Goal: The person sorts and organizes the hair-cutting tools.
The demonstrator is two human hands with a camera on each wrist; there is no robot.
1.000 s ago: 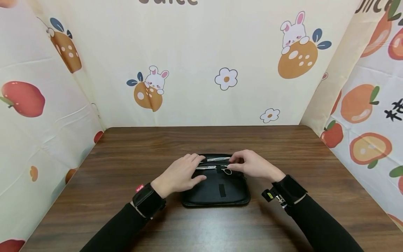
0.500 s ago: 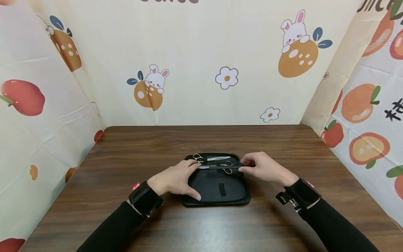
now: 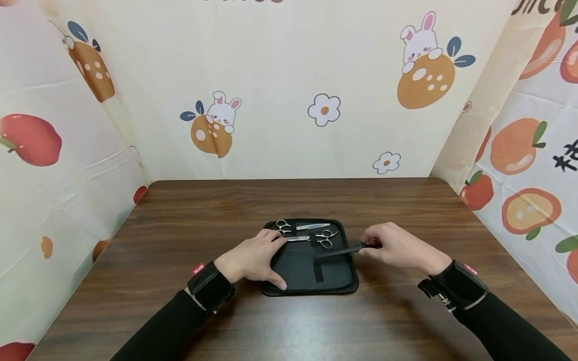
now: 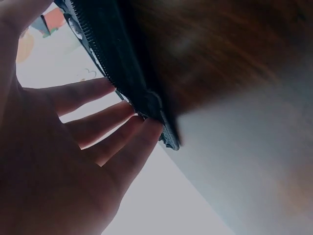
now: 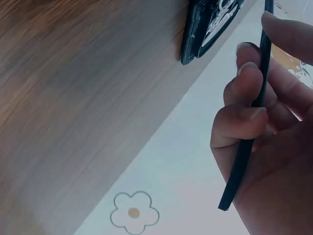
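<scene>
The right hand (image 3: 399, 246), clamped on the comb (image 3: 336, 253), has drawn it free of the scissors (image 3: 299, 239). Left of this grip, the spread left hand (image 3: 253, 258) touches the case (image 3: 299, 273).

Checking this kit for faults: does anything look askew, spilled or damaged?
Nothing stands out: two pairs of silver metal scissors lie roughly parallel in the flat black zippered case, and the right hand holds a thin black strip.

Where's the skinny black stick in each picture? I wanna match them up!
Head: the skinny black stick is low, right of center, in the right hand.
Left wrist: not in it.
Right wrist: on the right side, slanting down from the top edge.
Shared landmark: the black case, also at the top in both wrist views.
</scene>
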